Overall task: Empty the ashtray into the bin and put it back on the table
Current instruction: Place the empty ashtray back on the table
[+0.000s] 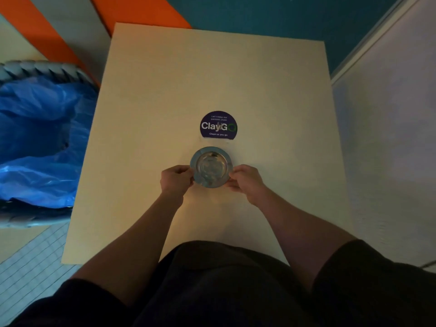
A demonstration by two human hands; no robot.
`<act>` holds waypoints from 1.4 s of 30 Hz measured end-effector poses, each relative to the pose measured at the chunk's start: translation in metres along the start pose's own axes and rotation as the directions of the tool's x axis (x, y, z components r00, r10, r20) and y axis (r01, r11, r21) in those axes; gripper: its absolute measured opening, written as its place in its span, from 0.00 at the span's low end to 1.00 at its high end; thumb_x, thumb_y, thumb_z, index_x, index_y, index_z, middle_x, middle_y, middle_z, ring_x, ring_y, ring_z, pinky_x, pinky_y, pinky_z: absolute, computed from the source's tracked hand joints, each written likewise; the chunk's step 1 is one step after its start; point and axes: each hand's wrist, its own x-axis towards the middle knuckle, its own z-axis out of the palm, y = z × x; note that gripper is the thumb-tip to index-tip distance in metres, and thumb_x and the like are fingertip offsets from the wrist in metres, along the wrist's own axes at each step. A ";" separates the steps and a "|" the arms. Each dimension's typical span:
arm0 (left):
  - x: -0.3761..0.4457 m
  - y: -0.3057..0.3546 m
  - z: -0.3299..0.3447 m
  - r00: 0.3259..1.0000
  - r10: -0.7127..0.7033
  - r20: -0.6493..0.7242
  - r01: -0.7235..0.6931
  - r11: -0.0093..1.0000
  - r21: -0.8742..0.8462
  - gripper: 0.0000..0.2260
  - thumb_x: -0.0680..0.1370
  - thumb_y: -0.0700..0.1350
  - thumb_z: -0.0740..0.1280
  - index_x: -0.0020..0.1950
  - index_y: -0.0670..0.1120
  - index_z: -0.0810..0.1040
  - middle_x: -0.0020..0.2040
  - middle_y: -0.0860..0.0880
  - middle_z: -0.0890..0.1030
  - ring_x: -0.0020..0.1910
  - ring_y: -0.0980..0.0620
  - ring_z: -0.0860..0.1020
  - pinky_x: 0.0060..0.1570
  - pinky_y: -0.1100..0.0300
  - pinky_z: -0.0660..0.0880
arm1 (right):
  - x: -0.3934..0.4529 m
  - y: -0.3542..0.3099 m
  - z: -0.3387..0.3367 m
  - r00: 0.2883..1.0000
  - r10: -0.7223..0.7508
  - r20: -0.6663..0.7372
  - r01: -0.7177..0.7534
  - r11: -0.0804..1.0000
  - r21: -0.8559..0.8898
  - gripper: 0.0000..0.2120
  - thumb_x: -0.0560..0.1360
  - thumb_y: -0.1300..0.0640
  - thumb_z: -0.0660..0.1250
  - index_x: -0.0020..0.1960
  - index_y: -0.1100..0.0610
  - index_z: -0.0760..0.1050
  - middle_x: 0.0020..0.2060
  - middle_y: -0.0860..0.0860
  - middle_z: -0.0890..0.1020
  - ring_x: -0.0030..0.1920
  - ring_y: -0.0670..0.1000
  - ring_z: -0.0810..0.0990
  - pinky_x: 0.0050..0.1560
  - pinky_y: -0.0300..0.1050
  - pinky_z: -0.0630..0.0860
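A round metal ashtray (211, 166) sits upright near the middle of the pale square table (165, 90), just below a dark round sticker. My left hand (176, 181) pinches its left rim and my right hand (246, 182) pinches its right rim. The bowl looks shiny; I cannot tell what lies in it. The bin (35, 72) with a blue plastic liner stands on the floor to the left of the table, its mouth facing up.
A dark "ClayGo" sticker (218, 125) is stuck at the table's centre. A white wall (389, 138) runs along the table's right side. Orange and teal floor panels lie beyond the far edge; pale tiled floor is at the lower left.
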 end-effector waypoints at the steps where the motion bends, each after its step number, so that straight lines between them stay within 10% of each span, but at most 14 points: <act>1: -0.001 -0.004 0.003 1.000 0.000 0.006 0.000 0.999 0.033 0.01 0.73 0.37 0.72 0.43 0.42 0.84 0.39 0.41 0.83 0.36 0.47 0.80 0.40 0.56 0.79 | -0.002 0.005 -0.004 1.000 0.006 -0.007 -0.006 1.000 0.001 0.04 0.74 0.63 0.69 0.45 0.54 0.78 0.43 0.59 0.86 0.35 0.52 0.86 0.33 0.43 0.79; 12: -0.013 -0.022 0.017 0.996 0.084 -0.001 -0.080 0.945 0.317 0.04 0.70 0.44 0.74 0.41 0.53 0.83 0.36 0.57 0.81 0.37 0.58 0.78 0.31 0.68 0.69 | -0.007 0.036 -0.022 0.997 0.040 -0.068 -0.042 0.999 -0.020 0.05 0.73 0.63 0.69 0.42 0.54 0.79 0.36 0.55 0.84 0.31 0.51 0.85 0.32 0.43 0.79; 25: -0.007 -0.029 0.010 0.983 -0.050 0.177 -0.059 0.826 0.560 0.05 0.69 0.48 0.74 0.38 0.47 0.83 0.36 0.47 0.83 0.35 0.49 0.81 0.32 0.61 0.76 | 0.001 0.020 -0.031 0.991 -0.017 -0.134 0.010 0.999 -0.049 0.01 0.73 0.57 0.71 0.43 0.52 0.80 0.40 0.53 0.85 0.34 0.50 0.85 0.32 0.39 0.78; 30: 0.006 -0.014 0.009 0.997 0.006 0.081 -0.045 0.869 0.493 0.14 0.69 0.56 0.71 0.38 0.45 0.83 0.37 0.44 0.85 0.37 0.44 0.82 0.42 0.53 0.82 | 0.003 0.021 -0.043 0.980 -0.046 -0.194 0.043 0.999 -0.019 0.05 0.71 0.54 0.71 0.43 0.55 0.80 0.36 0.54 0.86 0.34 0.51 0.85 0.41 0.47 0.83; 42: 0.015 0.004 0.024 0.982 0.084 0.168 -0.156 0.865 0.477 0.05 0.72 0.43 0.71 0.37 0.52 0.82 0.39 0.48 0.84 0.36 0.49 0.79 0.39 0.58 0.78 | -0.009 0.034 -0.032 0.990 0.002 -0.139 -0.006 1.000 -0.029 0.04 0.70 0.63 0.71 0.40 0.55 0.82 0.29 0.52 0.84 0.28 0.48 0.83 0.29 0.39 0.78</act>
